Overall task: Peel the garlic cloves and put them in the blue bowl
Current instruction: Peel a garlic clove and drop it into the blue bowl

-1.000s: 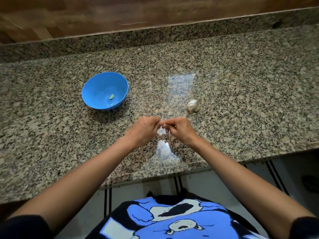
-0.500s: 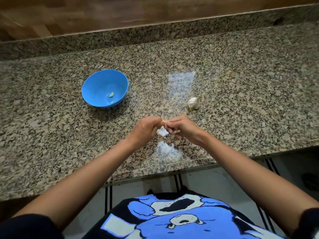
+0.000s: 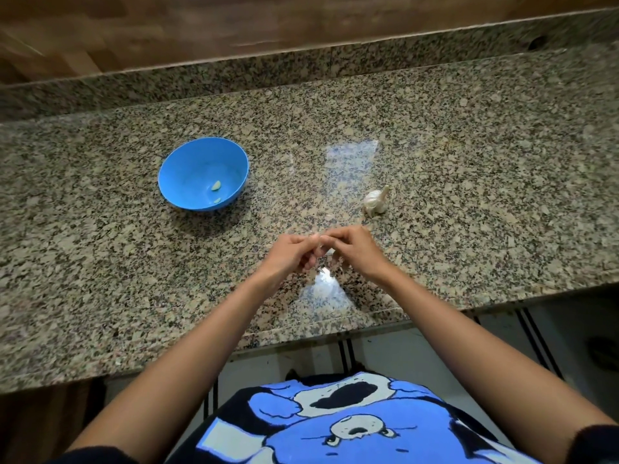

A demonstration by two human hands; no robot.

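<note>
My left hand (image 3: pixel 294 254) and my right hand (image 3: pixel 351 249) meet over the middle of the granite counter, fingertips together, pinching a small garlic clove (image 3: pixel 330 252) that is mostly hidden between them. A scrap of white skin (image 3: pixel 324 271) lies on the counter just below the hands. The blue bowl (image 3: pixel 204 172) stands to the far left of my hands and holds two peeled cloves (image 3: pixel 216 185). A garlic bulb (image 3: pixel 375 201) lies on the counter beyond my right hand.
The granite counter (image 3: pixel 469 195) runs left to right, with a raised granite back ledge (image 3: pixel 301 68) and a wooden wall behind it. Its front edge (image 3: pixel 335 324) lies close under my forearms. Bright reflections show on the polished stone.
The white skin that showed between my fingers has shrunk from view and the hands have closed tighter together. A skin scrap now lies below them. Bowl and bulb have not moved.
</note>
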